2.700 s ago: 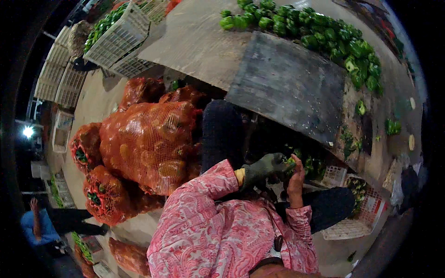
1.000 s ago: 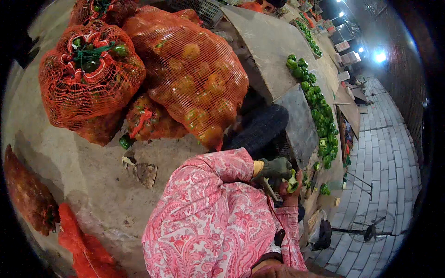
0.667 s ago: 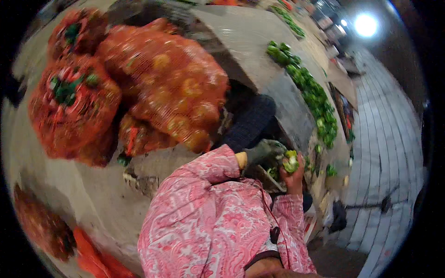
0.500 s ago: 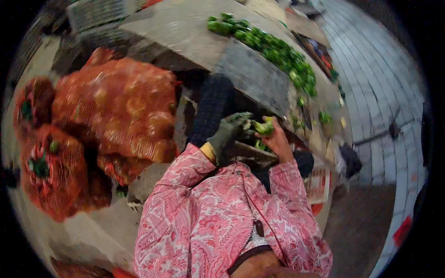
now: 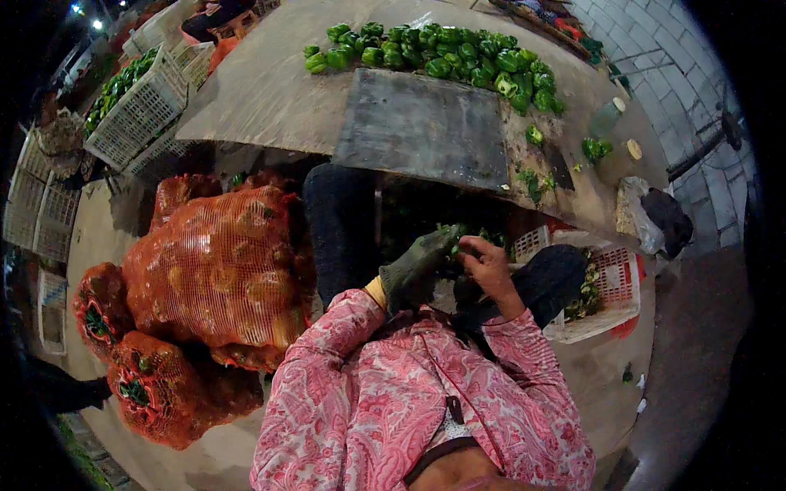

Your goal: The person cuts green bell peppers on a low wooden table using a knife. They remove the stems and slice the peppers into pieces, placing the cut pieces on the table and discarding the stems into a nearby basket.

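Through my remote feed I count: one left hand [image 5: 416,268]; one right hand [image 5: 491,270]; one heap of peppers [image 5: 458,56], too crowded to number; two loose peppers [image 5: 596,150] apart from it; one slab [image 5: 422,127]; at least five sacks [image 5: 213,274]; at least four crates [image 5: 620,282]; one black bag [image 5: 667,221].

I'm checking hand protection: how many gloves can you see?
1. The dark green glove is on the left hand; the right hand looks bare. A yellow band shows at the glove's wrist, so an inner glove may be hidden underneath.
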`<state>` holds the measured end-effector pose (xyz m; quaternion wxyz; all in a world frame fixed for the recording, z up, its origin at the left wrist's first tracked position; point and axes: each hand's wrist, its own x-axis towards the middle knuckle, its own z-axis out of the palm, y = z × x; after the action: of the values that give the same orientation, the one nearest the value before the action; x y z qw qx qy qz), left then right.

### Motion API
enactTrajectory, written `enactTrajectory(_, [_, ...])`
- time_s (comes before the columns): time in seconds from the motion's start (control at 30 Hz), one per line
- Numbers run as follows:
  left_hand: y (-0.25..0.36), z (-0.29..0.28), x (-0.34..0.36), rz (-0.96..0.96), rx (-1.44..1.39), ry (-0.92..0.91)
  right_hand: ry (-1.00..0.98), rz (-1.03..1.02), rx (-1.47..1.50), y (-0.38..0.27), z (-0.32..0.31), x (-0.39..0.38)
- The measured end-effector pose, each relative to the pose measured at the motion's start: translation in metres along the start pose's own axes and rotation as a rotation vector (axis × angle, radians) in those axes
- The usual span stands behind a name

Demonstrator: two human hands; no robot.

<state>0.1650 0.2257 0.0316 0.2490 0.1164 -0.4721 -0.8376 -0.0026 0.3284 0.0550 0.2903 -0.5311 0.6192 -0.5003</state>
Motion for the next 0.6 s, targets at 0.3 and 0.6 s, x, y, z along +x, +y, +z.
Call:
enactTrajectory(0.3, [-0.006,-0.118,0.092,0.014,-0.04,0.354,1.099,0.385,1.32,0.033,-0.162,0.008])
enactTrajectory(0.6, [-0.065,-0.174,0.132,0.399,0.872,0.55,0.271,0.787,1.196,0.097,-0.067,0.058])
